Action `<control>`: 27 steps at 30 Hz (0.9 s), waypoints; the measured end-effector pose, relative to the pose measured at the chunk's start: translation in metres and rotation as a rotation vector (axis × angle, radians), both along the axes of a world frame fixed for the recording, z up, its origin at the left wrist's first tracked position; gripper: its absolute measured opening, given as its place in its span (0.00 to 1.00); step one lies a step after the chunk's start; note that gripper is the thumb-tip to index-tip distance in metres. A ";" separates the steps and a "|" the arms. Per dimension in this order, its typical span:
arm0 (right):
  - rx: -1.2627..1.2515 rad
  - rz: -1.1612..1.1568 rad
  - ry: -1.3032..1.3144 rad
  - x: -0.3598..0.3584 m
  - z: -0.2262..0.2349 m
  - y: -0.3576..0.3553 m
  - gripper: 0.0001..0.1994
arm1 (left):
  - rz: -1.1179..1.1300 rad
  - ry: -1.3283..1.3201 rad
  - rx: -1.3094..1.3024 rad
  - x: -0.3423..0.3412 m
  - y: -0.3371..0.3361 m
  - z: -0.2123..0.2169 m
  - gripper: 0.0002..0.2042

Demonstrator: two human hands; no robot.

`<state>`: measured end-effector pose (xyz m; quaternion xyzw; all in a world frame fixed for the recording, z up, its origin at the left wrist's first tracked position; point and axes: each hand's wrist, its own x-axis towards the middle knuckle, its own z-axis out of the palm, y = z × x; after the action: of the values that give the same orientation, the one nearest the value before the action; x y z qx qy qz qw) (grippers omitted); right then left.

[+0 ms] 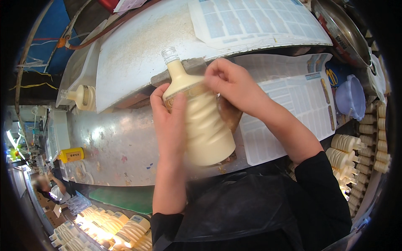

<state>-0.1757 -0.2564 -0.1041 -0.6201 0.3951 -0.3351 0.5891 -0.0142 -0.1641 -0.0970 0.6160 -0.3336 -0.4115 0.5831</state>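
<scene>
A cream bottle (208, 134) with swirled ridges and a clear threaded neck lies in front of me, its neck pointing away and slightly left. Around its shoulder runs a patterned gold-toned label strip (193, 90). My left hand (167, 111) grips the bottle's left side, thumb across the strip's left part. At the right end of the strip, my right hand (230, 81) is closed with thumb and fingers pinched against the shoulder. What sits between those fingertips is hidden. Under the bottle, a brown support (229, 115) partly shows, and a grey block (194, 66) is behind the shoulder.
Label sheets (268, 125) cover the table's right side; another sheet (251, 21) lies on the white board (138, 46). A second cream bottle (83, 97) and a yellow container (72, 154) are left. A purple bowl (351, 98) stands right. Many bottles (121, 230) crowd below. Another person (58, 190) works far left.
</scene>
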 end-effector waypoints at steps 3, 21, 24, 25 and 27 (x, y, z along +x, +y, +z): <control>0.007 -0.003 0.038 0.001 0.008 -0.002 0.13 | 0.000 0.029 0.004 0.001 0.000 -0.001 0.24; 0.063 0.119 0.067 0.001 0.009 0.006 0.16 | -0.036 0.103 -0.007 0.001 0.001 -0.004 0.23; 0.063 0.111 0.069 0.001 0.007 0.006 0.17 | -0.039 0.089 -0.018 0.002 0.001 -0.006 0.23; 0.060 0.109 0.072 0.001 0.007 0.006 0.17 | -0.039 0.087 -0.017 0.002 0.002 -0.007 0.23; 0.052 0.104 0.078 0.002 0.006 0.006 0.17 | -0.040 0.088 -0.022 0.003 0.002 -0.008 0.23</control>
<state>-0.1738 -0.2501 -0.0981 -0.6368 0.3936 -0.2692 0.6059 -0.0114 -0.1623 -0.1047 0.5840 -0.3244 -0.4462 0.5954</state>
